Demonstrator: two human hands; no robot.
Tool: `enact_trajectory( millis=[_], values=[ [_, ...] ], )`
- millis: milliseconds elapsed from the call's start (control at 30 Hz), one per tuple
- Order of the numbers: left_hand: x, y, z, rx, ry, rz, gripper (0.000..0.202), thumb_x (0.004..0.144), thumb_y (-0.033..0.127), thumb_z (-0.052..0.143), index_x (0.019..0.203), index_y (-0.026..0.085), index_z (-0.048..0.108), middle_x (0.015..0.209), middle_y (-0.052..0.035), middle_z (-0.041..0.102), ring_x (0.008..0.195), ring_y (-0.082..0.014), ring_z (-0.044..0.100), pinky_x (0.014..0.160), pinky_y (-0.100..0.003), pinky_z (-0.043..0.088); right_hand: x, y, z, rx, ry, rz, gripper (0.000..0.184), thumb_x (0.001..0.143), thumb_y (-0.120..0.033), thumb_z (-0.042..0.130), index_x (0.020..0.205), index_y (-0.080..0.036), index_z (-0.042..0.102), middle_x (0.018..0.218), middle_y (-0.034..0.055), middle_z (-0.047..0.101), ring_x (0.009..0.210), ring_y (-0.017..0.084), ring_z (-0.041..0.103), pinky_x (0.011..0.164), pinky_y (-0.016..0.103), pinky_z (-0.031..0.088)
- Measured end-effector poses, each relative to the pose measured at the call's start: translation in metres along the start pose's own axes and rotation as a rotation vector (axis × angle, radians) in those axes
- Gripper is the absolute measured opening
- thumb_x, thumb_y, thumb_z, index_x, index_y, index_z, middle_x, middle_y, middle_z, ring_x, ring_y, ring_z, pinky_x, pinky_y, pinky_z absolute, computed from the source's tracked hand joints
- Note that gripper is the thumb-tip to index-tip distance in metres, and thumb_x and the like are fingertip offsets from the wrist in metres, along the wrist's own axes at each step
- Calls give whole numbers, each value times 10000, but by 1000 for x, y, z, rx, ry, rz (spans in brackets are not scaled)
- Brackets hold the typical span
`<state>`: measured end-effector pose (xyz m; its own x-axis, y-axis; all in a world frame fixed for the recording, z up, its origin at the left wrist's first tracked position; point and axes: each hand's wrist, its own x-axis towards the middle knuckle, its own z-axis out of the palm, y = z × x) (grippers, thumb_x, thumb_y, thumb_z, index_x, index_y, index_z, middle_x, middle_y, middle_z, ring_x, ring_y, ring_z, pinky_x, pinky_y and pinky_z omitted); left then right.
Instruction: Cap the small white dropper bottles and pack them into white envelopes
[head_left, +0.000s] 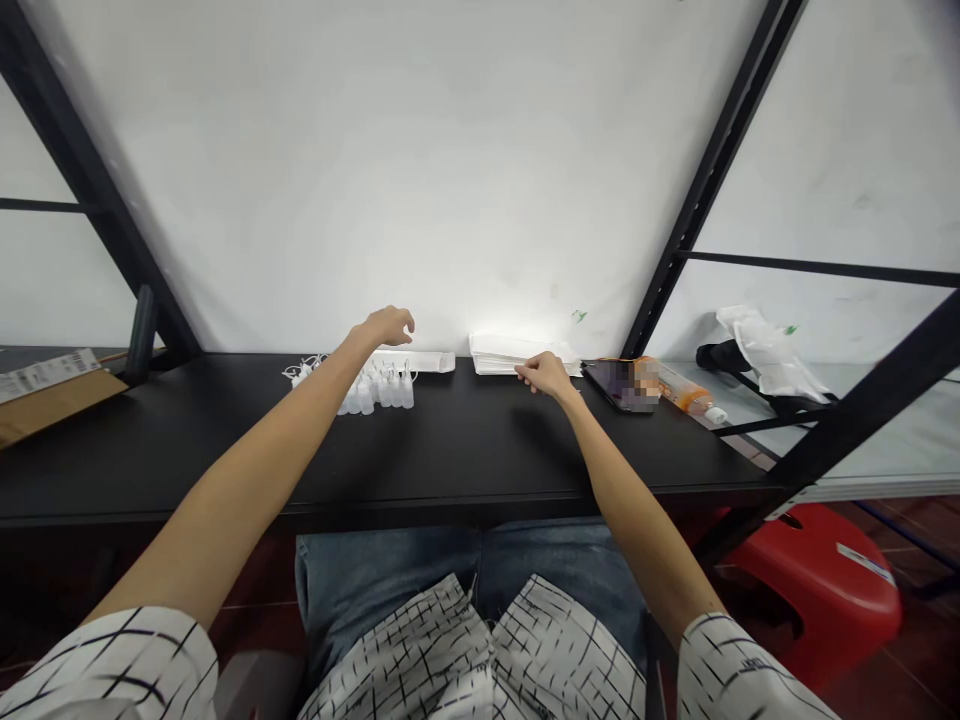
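My left hand (390,325) is raised over the back of the black table, its fingers loosely bent and apart, with nothing visible in them. Below it lies a long white flat carton (427,361). Several small translucent plastic bottles (367,392) with thin white cords or caps stand in a cluster, partly hidden by my left forearm. My right hand (546,374) is at the front edge of a stack of flat white folded cartons or papers (499,352). Its thumb and fingers are pinched together; whatever may be between them is too small to make out.
A dark phone-like device (619,385) and an orange-labelled bottle (686,393) lie right of the stack. At the far left is a cardboard box (56,395). Black metal posts (697,200) frame the table (450,450). A red stool (825,590) stands lower right.
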<state>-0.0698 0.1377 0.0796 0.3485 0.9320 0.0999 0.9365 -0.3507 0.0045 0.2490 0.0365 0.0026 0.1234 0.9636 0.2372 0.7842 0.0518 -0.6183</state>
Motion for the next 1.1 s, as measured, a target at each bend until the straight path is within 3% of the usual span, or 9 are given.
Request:
enact_trajectory(
  millis=[200, 300, 433, 567, 700, 800, 900, 967, 1100],
  values=[
    [-6, -1, 6, -231, -371, -144, 586, 751, 587, 612, 1150, 166, 692, 1178, -192, 691, 905, -315, 695, 706, -382, 560, -9, -9, 0, -181, 46, 13, 268, 859, -323, 562, 716, -156, 715, 671, 57, 684, 628, 156, 646, 631, 243, 445],
    [0, -6, 12, -246, -395, -137, 651, 743, 651, 577, 1183, 182, 681, 1229, -208, 663, 932, -339, 692, 702, -410, 564, -10, -12, 2, -384, 211, 38, 207, 855, -272, 563, 864, -176, 747, 885, 108, 722, 860, 241, 665, 713, 292, 455],
    [4, -16, 17, -228, -405, -97, 738, 758, 733, 484, 1257, 211, 635, 1319, -204, 607, 1058, -351, 656, 729, -401, 556, 0, -8, 3, -529, 337, -75, 314, 907, -194, 479, 1123, -206, 706, 1164, 118, 673, 1087, 278, 590, 804, 327, 455],
    [1, -25, 21, -295, -423, -72, 784, 842, 738, 275, 1366, 222, 545, 1448, -195, 489, 1182, -349, 591, 760, -409, 540, 17, 3, 8, -597, 198, -141, 452, 907, -99, 419, 1287, -237, 622, 1287, 85, 631, 1174, 247, 545, 854, 323, 439],
    [0, -30, 23, -366, -432, -133, 795, 858, 724, 226, 1395, 219, 524, 1443, -201, 492, 1170, -370, 593, 791, -454, 529, 25, 11, 16, -724, 113, -153, 426, 912, -107, 422, 1274, -203, 623, 1210, 121, 668, 1106, 255, 585, 842, 333, 411],
    [-3, -25, 21, -353, -404, -168, 790, 856, 730, 261, 1404, 221, 514, 1424, -191, 518, 1157, -367, 599, 843, -460, 514, 26, 11, 20, -769, 123, -170, 371, 913, -77, 386, 1125, -141, 684, 1084, 168, 696, 1033, 266, 608, 860, 356, 371],
    [-13, -11, 18, -240, -269, -102, 753, 871, 672, 344, 1442, 196, 462, 1501, -176, 427, 1266, -377, 510, 941, -473, 468, 26, 10, 20, -787, 132, -202, 362, 907, -54, 368, 1048, -116, 695, 1061, 184, 693, 1015, 266, 605, 869, 359, 348],
    [-25, 1, 15, -192, -113, -24, 724, 896, 628, 330, 1475, 200, 408, 1553, -158, 344, 1347, -364, 423, 1026, -487, 406, 27, 10, 17, -788, 148, -215, 374, 920, -64, 346, 1077, -109, 683, 1072, 188, 687, 1013, 271, 604, 857, 359, 352],
    [-59, 22, 10, -266, 75, 104, 705, 903, 660, 295, 1481, 265, 383, 1603, -134, 213, 1359, -331, 412, 1065, -464, 380, 29, 13, 9, -769, 205, -235, 398, 946, -105, 329, 1201, -109, 635, 1191, 185, 651, 1087, 270, 585, 845, 335, 378]
  ],
)
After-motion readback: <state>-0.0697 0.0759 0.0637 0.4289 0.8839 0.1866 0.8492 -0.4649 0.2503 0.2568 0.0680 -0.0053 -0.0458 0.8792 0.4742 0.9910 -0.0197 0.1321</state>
